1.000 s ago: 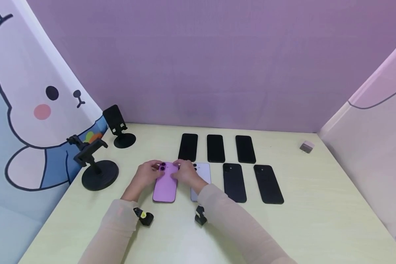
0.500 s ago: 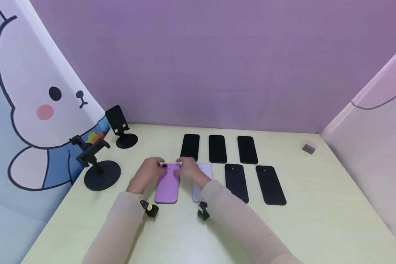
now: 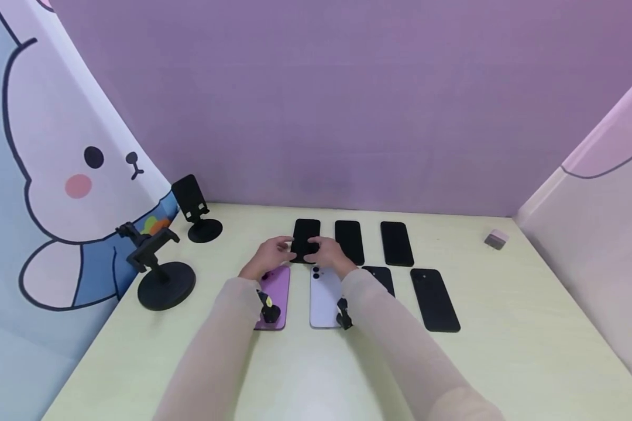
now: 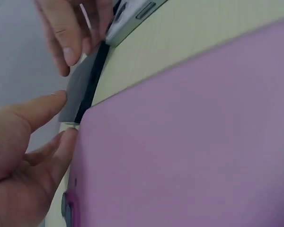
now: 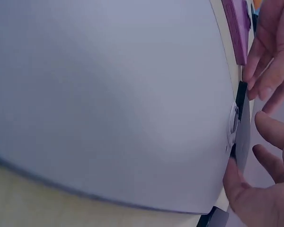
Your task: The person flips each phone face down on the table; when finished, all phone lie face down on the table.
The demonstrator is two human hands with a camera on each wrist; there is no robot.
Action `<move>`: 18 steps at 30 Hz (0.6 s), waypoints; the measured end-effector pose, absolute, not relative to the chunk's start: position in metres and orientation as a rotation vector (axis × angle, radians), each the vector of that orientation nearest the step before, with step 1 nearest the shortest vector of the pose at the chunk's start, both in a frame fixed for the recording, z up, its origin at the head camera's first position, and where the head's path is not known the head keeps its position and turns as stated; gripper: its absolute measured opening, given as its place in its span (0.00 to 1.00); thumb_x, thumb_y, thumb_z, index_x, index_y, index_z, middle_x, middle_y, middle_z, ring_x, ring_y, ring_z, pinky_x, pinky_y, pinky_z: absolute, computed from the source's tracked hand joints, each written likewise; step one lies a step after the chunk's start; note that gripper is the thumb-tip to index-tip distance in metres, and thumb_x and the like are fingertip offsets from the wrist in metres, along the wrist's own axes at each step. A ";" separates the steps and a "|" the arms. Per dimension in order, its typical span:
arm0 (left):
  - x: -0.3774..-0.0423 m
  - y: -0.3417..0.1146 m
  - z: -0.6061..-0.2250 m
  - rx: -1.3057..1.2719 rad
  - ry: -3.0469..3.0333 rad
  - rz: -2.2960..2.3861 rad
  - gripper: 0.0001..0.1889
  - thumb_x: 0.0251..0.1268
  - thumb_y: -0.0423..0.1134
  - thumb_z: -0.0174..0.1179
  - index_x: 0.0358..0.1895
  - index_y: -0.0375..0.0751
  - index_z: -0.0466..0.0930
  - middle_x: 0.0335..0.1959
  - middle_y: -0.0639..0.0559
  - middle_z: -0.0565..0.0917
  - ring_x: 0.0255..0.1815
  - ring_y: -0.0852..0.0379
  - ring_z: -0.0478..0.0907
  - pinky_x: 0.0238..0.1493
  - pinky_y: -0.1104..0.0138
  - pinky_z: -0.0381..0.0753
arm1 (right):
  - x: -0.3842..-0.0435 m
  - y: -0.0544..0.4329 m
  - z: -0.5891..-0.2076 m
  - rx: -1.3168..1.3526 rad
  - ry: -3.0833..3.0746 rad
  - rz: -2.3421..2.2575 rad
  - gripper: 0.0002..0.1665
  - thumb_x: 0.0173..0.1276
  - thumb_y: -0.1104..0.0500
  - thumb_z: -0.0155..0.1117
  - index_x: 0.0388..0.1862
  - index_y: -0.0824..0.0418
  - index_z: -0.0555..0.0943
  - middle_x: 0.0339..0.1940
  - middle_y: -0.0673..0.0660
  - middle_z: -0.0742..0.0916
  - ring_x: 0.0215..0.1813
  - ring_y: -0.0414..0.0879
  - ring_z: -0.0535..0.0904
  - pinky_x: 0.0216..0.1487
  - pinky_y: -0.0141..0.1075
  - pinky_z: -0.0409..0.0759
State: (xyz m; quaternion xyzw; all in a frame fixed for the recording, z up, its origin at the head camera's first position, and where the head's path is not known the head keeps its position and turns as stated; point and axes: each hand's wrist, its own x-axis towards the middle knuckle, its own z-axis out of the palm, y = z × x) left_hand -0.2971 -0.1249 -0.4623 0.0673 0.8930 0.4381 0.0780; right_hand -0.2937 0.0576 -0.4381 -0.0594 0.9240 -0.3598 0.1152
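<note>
**Black phone [image 3: 306,229] between left hand [image 3: 270,257] and right hand [image 3: 326,252]**

Nearest, pale sleeves [image 3: 210,351] stretched over a pale tabletop [image 3: 516,327], with a small dark device [image 3: 270,313] at either cuff.

Next, a front row of phones lying back up, with lenses at the far end: a purple phone [image 3: 280,289] partly under the left wrist, a lavender phone [image 3: 323,298] just beside, a dark phone [image 3: 381,276] half hidden by the right sleeve, and another dark phone [image 3: 436,301] at the right end.

Just beyond, on either side of the black phone, both hands. Left: thumb and fingers spread apart at the near left corner. Right: thumb and fingers likewise spread, reaching over the near right part. Impossible to tell how firmly either touches.

As for the black phone: lies at the left end of the back row, beside a middle phone [image 3: 350,234] and a right-hand phone [image 3: 397,242].

Off to the left, a black stand [image 3: 167,286], with a second stand [image 3: 189,199] behind. Far right, a small block [image 3: 497,238]. Farthest, a purple backdrop [image 3: 321,117].
</note>
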 end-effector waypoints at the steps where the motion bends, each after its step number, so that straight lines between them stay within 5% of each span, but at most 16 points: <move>1: -0.298 -0.123 -0.464 0.203 2.691 1.297 0.27 0.64 0.37 0.65 0.66 0.38 0.73 0.56 0.37 0.78 0.56 0.43 0.75 0.54 0.54 0.74 | -0.294 0.058 -0.439 -0.159 2.700 -1.075 0.30 0.66 0.57 0.68 0.67 0.57 0.75 0.63 0.64 0.77 0.55 0.53 0.76 0.60 0.44 0.72; 8: -0.296 -0.114 -0.464 0.227 2.822 1.213 0.21 0.61 0.31 0.65 0.58 0.29 0.78 0.48 0.35 0.82 0.49 0.44 0.79 0.53 0.56 0.75 | -0.296 0.055 -0.441 -0.075 2.735 -1.123 0.27 0.62 0.61 0.70 0.61 0.60 0.80 0.60 0.61 0.81 0.60 0.53 0.74 0.61 0.41 0.71; 18: -0.299 -0.119 -0.471 0.202 2.779 1.300 0.20 0.59 0.34 0.67 0.56 0.35 0.82 0.45 0.40 0.84 0.46 0.49 0.80 0.48 0.59 0.77 | -0.296 0.046 -0.444 0.031 2.760 -1.160 0.23 0.61 0.63 0.71 0.56 0.60 0.83 0.61 0.60 0.80 0.62 0.54 0.73 0.58 0.41 0.73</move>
